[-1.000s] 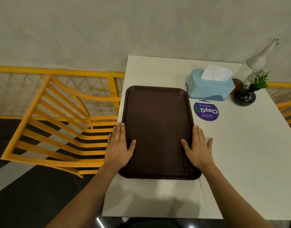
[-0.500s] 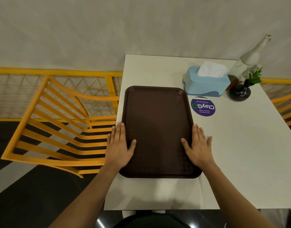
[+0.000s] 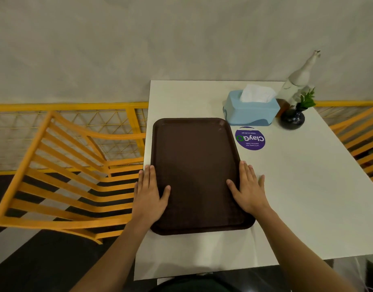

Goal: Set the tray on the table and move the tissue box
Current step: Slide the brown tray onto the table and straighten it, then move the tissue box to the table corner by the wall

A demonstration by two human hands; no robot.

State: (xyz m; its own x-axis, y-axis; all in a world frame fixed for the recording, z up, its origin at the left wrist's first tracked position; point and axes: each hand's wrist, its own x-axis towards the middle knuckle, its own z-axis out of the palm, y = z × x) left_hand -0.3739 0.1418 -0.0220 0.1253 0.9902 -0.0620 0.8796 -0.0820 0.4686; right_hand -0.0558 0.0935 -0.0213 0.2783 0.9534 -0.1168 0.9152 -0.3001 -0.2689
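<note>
The dark brown tray (image 3: 194, 165) lies flat on the white table (image 3: 307, 197), along its left side. My left hand (image 3: 149, 194) straddles the tray's left rim, thumb inside and fingers stretched along the outside. On the right rim, my right hand (image 3: 247, 188) rests the same way. A light blue tissue box (image 3: 252, 111) with a white tissue sticking out stands just beyond the tray's far right corner, apart from both hands.
A dark round vase with a green sprig (image 3: 293, 119) and a pale bottle-shaped ornament (image 3: 299, 81) stand right of the tissue box. A purple round sticker (image 3: 250, 139) is on the tabletop. Yellow slatted chairs (image 3: 65, 175) and a yellow rail flank the table; a grey wall is behind.
Both hands stay on the tray's rims and the tray stays where it lies. Only my view has shifted a little, which shows more of the table's near edge.
</note>
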